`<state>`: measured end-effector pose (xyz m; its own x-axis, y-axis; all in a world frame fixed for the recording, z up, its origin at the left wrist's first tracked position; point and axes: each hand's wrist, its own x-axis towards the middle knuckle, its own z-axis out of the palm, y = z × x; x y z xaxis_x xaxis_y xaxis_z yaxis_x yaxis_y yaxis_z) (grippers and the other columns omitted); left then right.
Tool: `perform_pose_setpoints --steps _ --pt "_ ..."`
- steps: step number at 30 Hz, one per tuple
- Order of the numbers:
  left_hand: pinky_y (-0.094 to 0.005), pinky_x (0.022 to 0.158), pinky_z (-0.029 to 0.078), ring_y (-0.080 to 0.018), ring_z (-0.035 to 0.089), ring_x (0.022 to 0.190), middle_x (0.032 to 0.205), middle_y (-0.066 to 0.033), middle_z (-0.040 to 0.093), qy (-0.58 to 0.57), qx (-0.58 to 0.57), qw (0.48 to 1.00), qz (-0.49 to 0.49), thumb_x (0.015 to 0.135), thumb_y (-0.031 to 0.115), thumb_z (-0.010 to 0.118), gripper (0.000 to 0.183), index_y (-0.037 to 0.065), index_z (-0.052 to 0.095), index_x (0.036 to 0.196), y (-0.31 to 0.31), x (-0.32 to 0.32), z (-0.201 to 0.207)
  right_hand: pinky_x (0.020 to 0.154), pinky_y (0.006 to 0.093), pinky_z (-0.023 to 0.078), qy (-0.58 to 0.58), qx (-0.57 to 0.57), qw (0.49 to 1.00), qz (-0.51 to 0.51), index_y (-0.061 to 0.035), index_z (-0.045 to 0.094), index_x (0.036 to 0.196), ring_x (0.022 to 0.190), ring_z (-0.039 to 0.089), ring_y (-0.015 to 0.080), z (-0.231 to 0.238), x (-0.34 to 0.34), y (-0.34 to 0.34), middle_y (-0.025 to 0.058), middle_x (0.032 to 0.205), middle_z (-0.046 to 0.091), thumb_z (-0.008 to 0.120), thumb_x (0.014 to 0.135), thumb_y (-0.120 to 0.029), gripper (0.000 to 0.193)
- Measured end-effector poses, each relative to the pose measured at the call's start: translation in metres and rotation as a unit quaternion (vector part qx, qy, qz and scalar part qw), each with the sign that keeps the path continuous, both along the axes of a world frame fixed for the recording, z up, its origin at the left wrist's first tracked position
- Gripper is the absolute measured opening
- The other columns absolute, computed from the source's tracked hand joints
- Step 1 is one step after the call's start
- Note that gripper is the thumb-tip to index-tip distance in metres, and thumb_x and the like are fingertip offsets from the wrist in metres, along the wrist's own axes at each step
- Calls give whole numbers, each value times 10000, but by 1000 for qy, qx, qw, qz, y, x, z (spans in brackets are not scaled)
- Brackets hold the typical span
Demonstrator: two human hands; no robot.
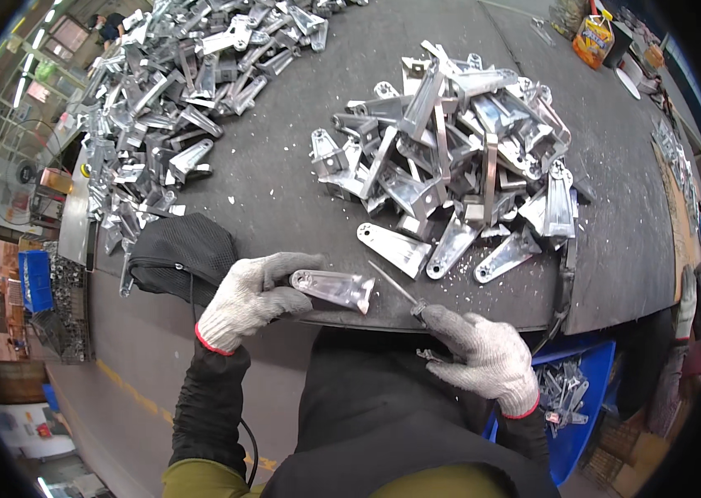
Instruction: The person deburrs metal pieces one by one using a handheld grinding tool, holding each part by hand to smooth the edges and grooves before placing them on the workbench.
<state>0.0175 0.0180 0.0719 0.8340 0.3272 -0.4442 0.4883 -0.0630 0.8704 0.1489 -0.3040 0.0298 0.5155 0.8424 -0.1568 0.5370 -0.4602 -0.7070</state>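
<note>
My left hand (251, 299), in a white knitted glove with grey fingers, grips the narrow end of a shiny cast metal bracket (334, 289) just over the table's near edge. My right hand (483, 355), gloved alike, is closed round a slim, pointed metal file (394, 282). Its tip slants up and left, a short way right of the bracket and apart from it. A small bit of metal (429, 355) shows by the right fingers; whether it is held is unclear. Beyond the hands lies a heap of similar brackets (450, 149), with several loose at its near side.
A larger bracket pile (193, 75) covers the far left of the dark table (284, 166). A black mesh bag (184, 253) lies beside my left hand. Below the right edge stands a blue bin (595, 390) of metal pieces. Another person's gloved hand (687, 290) shows at far right.
</note>
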Motion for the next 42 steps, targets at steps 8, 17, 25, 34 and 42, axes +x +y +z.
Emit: perform_pose_setpoints --steps 8,17,25,34,42 --pt "-295 930 611 -168 731 1119 1292 -133 763 -2 19 999 -29 771 -184 728 660 -33 676 1412 11 -5 -29 782 417 616 20 -67 997 -16 -162 697 1411 904 770 345 9 -2 6 133 1039 763 907 775 -354 697" --pt "-259 779 579 -125 723 927 1116 -73 770 -118 51 991 -41 799 -60 804 486 77 784 1264 5 -9 -24 763 424 606 33 -81 996 -19 -165 699 1407 871 764 329 10 -2 7 123 1018 755 910 779 -357 690" --pt "-426 943 581 -326 692 1136 1205 -67 721 -247 507 811 -155 686 -11 763 702 153 690 1364 -54 28 -62 703 417 594 61 -16 996 -70 -226 601 1509 794 736 304 0 -24 -24 118 972 734 849 861 -329 702" --pt "-489 714 594 -385 716 879 1026 -103 700 92 615 736 -269 927 257 774 291 178 715 1201 -83 25 -28 760 521 609 219 -129 967 -3 -384 345 1674 871 747 417 3 -47 -48 206 982 715 687 990 -401 765" --pt "-489 681 560 -380 699 804 944 -88 688 73 635 742 -205 931 251 767 203 168 735 1113 -99 13 -41 942 469 594 281 76 957 9 -198 320 1699 1074 751 382 -39 -46 -36 218 1349 703 740 923 -316 890"
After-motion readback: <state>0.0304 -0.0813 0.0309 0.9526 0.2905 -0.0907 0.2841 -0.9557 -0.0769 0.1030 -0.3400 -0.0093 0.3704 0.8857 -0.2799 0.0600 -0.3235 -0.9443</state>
